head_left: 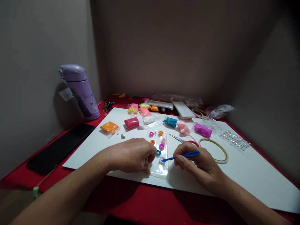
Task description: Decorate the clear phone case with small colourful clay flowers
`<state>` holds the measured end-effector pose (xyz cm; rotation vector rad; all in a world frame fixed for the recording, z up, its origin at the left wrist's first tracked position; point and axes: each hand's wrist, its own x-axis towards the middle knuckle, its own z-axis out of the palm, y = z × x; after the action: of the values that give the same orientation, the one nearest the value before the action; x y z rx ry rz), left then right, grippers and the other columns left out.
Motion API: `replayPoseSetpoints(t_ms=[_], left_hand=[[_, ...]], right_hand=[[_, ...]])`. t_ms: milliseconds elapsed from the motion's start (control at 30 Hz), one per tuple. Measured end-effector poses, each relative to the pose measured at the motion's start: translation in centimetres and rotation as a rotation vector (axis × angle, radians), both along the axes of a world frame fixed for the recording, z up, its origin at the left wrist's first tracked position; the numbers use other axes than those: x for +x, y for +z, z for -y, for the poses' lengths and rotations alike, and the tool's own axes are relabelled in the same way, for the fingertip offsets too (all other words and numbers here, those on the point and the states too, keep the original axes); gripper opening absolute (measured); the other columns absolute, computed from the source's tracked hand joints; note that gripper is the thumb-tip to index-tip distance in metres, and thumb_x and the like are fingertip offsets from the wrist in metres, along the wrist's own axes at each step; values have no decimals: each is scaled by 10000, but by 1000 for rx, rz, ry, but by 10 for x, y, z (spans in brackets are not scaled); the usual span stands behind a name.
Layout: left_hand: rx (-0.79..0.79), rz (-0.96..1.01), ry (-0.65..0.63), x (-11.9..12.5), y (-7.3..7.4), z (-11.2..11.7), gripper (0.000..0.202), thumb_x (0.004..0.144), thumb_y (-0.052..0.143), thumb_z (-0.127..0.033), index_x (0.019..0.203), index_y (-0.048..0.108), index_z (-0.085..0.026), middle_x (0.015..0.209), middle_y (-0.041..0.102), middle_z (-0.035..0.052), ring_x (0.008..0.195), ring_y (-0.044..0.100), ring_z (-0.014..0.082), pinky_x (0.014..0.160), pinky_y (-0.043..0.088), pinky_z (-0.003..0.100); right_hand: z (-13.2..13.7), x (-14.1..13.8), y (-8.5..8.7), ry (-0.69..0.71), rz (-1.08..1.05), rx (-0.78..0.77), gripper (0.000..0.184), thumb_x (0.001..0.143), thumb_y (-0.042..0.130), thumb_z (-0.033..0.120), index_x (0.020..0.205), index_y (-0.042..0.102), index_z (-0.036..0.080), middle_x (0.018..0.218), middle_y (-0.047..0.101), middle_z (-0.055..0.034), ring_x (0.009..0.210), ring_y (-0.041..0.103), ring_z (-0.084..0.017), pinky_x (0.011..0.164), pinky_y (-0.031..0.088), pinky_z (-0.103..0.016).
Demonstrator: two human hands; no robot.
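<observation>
At the clear plastic phone case (159, 170), the left hand (131, 154) pins its edge with curled fingers; the right hand (201, 164) pinches a blue plastic stick (185, 155), tip touching the case.

clear case (161, 168) edge under left hand (131, 155), bottle (81, 92) lettering illegible

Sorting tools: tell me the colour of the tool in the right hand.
Blue tool, seen in the head view.
</observation>
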<state>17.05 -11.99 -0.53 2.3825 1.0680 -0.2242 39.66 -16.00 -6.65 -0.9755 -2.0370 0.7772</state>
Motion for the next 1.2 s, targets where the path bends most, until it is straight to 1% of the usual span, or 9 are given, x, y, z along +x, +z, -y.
replayPoseSetpoints(t_ms=[100,367,467,667,833,1000,1200], left_hand=[[-4,-9,0,0,1,1,107,707,669,-150,711,568,-184,741,610,-23,676,511,122,535,304,217],[-8,18,-3,0,0,1,118,718,645,-130,695,543,-185,747,621,-23,693,528,125,550,317,210],[-14,18,-4,0,0,1,124,718,659,-144,696,545,-187,738,606,-25,681,518,122,543,312,211],[5,-10,4,0,2,2,119,707,682,-173,718,565,-195,720,574,-32,640,473,115,519,284,220],[0,15,-3,0,1,2,130,705,672,-155,700,547,-190,724,588,-30,653,493,118,526,291,217],[-28,20,10,0,0,1,132,715,656,-140,687,535,-186,722,604,-24,674,521,123,541,315,210],[8,10,-3,-1,0,2,111,708,663,-164,705,556,-194,731,588,-34,659,507,118,528,299,219]], right_hand=[[-1,0,-2,-24,-34,2,133,943,499,229,825,552,198,747,582,7,670,551,-101,587,430,-215],[-2,-2,-4,-41,-21,37,122,935,509,205,827,567,199,755,594,9,664,558,-93,592,442,-207],[-2,-1,-4,-46,4,51,128,932,513,204,819,572,200,740,590,12,657,550,-96,593,438,-214],[-3,-1,-3,-62,-29,68,132,932,516,216,814,571,195,743,594,8,655,555,-96,582,438,-211],[-3,-2,-2,-47,-2,57,144,930,514,215,801,575,193,720,593,9,649,558,-99,574,436,-212],[-3,0,-3,-62,-9,61,151,932,513,230,798,575,197,735,601,4,665,569,-106,590,443,-219],[-2,-1,-1,-70,-25,55,152,929,520,236,795,577,194,724,593,-2,649,559,-112,569,442,-229]])
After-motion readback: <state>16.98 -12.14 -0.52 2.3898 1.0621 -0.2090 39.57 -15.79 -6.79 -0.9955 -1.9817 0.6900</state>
